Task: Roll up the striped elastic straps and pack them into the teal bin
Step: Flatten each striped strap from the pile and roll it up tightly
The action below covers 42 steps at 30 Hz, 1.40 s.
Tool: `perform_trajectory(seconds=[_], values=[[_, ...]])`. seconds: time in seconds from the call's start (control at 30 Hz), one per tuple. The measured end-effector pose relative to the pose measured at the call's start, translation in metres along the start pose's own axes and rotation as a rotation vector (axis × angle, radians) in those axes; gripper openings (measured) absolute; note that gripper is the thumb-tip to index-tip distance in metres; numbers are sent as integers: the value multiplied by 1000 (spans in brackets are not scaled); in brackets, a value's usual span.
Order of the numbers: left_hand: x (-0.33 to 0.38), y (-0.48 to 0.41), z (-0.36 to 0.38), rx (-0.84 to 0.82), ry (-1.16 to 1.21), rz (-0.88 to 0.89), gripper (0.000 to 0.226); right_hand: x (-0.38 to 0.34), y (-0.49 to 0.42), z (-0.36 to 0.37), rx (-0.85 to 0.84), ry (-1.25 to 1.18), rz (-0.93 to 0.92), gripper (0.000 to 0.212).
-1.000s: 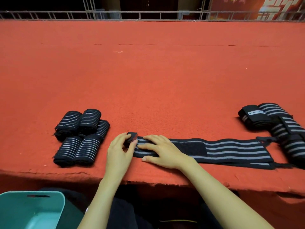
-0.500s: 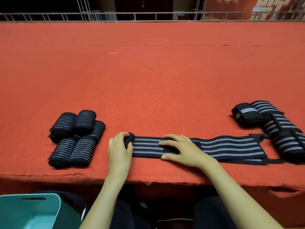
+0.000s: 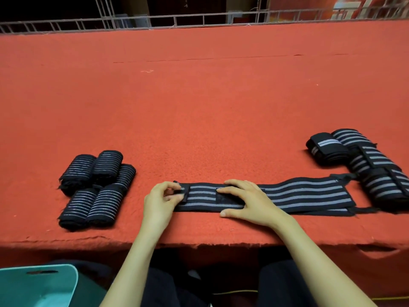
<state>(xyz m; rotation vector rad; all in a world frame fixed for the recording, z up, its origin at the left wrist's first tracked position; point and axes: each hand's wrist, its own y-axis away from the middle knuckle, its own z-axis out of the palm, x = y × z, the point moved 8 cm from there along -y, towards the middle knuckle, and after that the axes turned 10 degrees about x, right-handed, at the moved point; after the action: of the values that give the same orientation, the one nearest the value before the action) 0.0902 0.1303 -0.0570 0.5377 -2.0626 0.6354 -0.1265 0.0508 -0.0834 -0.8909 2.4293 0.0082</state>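
Where it lies flat along the near edge of the red felt table (image 3: 199, 107): one striped elastic strap (image 3: 298, 193).
Left hand (image 3: 162, 199) pinches its left end; right hand (image 3: 245, 202), fingers straight, presses its middle. Five rolled straps (image 3: 97, 187) left; teal bin (image 3: 37, 284) below. Banner (image 3: 354, 5) lettering unreadable.

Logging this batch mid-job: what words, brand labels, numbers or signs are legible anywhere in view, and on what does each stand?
No text here can be read.
Red banner, top right: white strokes, blurred and cut off by the frame, unreadable.
Flat strap: grey stripes only, no label visible.
Rolled straps: stripes only, no print visible.
Teal bin: no marking visible.
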Motion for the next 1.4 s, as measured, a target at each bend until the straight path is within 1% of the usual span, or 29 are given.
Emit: perform_trajectory(seconds=[0.07,0.13,0.2,0.27,0.4,0.5,0.67,0.73,0.8,0.9,1.0,1.1,1.2,1.3,1.4], values=[[-5,-1,-1,25,-56,-51,26,0,-1,1,16,-8,7,64],[-7,-1,4,8,-110,-76,33,2,-1,3,12,-21,30,66],[-7,-1,10,-9,-165,-89,34,4,-1,3,14,-30,47,69],[-2,-1,14,-1,-237,-63,33,3,0,2,15,-28,51,67],[10,4,17,27,-179,-23,34,-4,1,1,0,-11,49,61],[7,5,9,55,-110,-23,35,-9,-2,5,-9,-26,49,63],[-9,3,-28,177,-121,-23,36,-43,-17,26,-49,-33,-33,66],[-7,4,-40,238,-158,22,36,-59,-24,33,-59,-26,-67,66],[1,6,-41,258,-204,143,38,-68,-28,37,-61,-6,-87,66],[6,11,-27,208,-295,317,39,-64,-24,35,-65,0,-73,65],[10,14,-13,110,-281,397,36,-51,-18,28,-50,6,-58,66],[13,18,-2,-25,-170,347,21,-33,-13,23,-41,-3,-23,70],[13,18,-3,-48,-108,307,7,-21,-8,16,-34,-13,9,73],[4,13,-11,-37,-30,183,24,-17,-6,12,-9,-10,13,73],[-7,11,-12,-36,-52,17,26,-17,-5,12,36,-15,16,74]])
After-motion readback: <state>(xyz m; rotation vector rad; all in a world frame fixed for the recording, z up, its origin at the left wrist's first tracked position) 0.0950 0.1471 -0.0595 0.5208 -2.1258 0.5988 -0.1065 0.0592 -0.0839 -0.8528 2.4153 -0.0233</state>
